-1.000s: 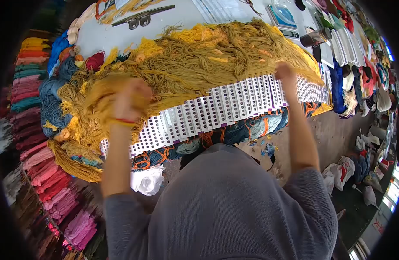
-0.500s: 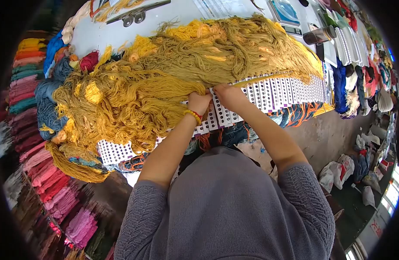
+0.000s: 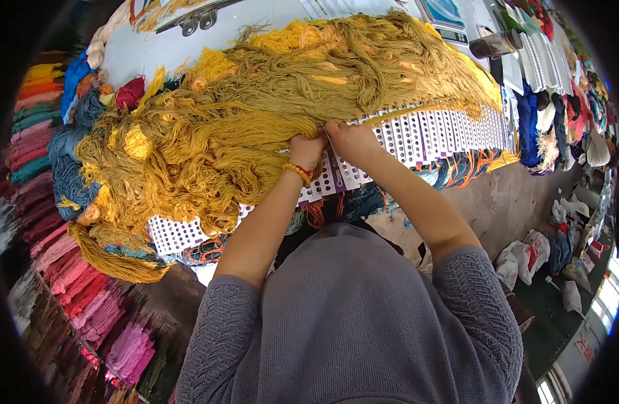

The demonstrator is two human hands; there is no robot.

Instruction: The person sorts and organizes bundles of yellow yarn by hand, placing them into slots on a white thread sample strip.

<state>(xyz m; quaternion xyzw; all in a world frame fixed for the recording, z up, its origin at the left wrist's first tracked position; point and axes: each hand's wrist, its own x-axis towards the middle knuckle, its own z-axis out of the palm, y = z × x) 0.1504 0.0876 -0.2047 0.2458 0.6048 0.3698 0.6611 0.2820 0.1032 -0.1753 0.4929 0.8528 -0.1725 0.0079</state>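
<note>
A long white card strip with rows of punched holes runs across the table's near edge. Mustard and yellow yarn lies in a thick heap over it. My left hand, with a bead bracelet at the wrist, is closed on a bundle of the mustard yarn at the strip's edge. My right hand sits right beside it, fingers pinched on yarn strands against the strip. Both hands touch each other near the strip's middle.
Pink, red and teal skeins hang on racks at the left. Blue yarn lies at the table's left end. A dark cup, a scale, more white strips and coloured yarn fill the right side. Bags lie on the floor.
A second ago my hands were wide apart, the left lifting a yarn bundle. They came together at the strip's middle and have since shifted slightly upward into the yarn.
</note>
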